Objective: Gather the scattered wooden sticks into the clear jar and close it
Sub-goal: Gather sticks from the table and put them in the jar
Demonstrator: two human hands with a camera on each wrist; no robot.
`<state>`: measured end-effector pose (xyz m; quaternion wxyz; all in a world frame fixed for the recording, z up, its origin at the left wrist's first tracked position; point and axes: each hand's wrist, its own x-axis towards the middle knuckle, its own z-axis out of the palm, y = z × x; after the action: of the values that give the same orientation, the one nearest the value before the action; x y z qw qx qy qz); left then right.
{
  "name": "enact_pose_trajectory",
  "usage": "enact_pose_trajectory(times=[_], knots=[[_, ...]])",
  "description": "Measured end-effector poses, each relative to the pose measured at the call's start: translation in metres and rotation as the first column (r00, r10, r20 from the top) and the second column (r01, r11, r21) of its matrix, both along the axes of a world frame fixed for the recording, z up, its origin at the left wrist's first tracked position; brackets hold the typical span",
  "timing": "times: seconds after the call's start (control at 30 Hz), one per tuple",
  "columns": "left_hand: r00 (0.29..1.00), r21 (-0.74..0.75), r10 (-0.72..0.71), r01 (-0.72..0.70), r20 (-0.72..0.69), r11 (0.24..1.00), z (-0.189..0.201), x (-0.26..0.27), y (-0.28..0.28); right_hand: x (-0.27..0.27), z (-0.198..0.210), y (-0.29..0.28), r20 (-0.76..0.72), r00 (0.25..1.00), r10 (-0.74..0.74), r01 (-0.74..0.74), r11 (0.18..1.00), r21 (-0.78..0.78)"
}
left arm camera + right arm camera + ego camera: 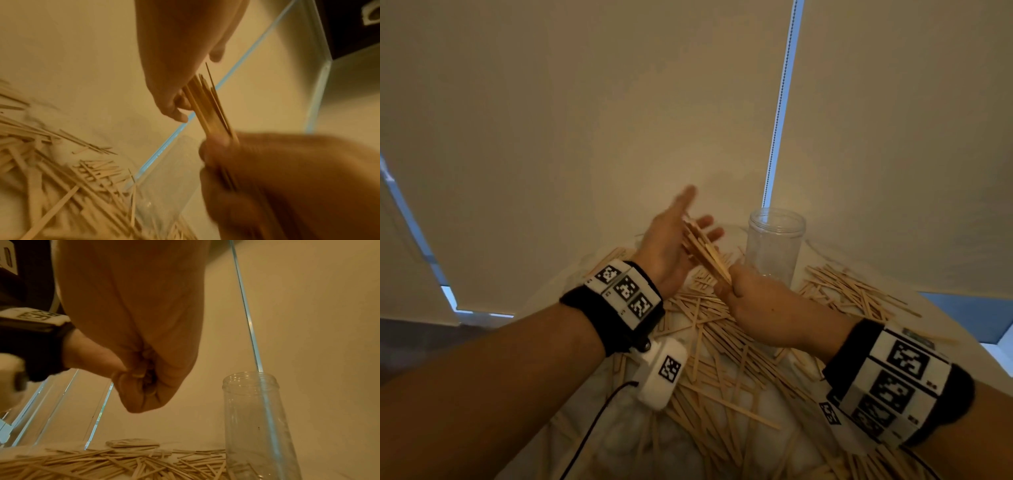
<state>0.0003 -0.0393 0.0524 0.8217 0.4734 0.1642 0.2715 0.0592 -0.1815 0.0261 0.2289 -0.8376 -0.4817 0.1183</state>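
Note:
A clear jar (774, 246) stands upright and lidless at the back of the white table (945, 325); it also shows in the right wrist view (252, 418). Wooden sticks (722, 342) lie scattered in a wide heap in front of it. My right hand (750, 298) grips the lower end of a bundle of sticks (705, 253), held above the heap just left of the jar. My left hand (678, 233) is open with fingers spread, and the bundle's upper end (207, 105) leans against its palm. The jar's bottom is hard to read through the plastic.
A flat round disc (132, 443), possibly the lid, lies on the table beyond the heap. Cream roller blinds with a bead chain (777, 120) hang close behind the table. The table's curved edge runs at the right. A cable trails from my left wrist.

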Motion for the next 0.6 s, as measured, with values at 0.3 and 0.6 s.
enact_pose_trajectory(times=[0.3, 0.6], knots=[[0.982, 0.222, 0.08, -0.04, -0.173, 0.974, -0.005, 0.005, -0.003, 0.005, -0.006, 0.009, 0.114, 0.993, -0.024, 0.019, 0.999, 0.044], [0.888, 0.316, -0.129, 0.288, -0.442, 0.904, -0.001, 0.002, 0.006, 0.008, 0.0, 0.005, 0.166, 0.985, -0.039, 0.035, 0.999, 0.028]])
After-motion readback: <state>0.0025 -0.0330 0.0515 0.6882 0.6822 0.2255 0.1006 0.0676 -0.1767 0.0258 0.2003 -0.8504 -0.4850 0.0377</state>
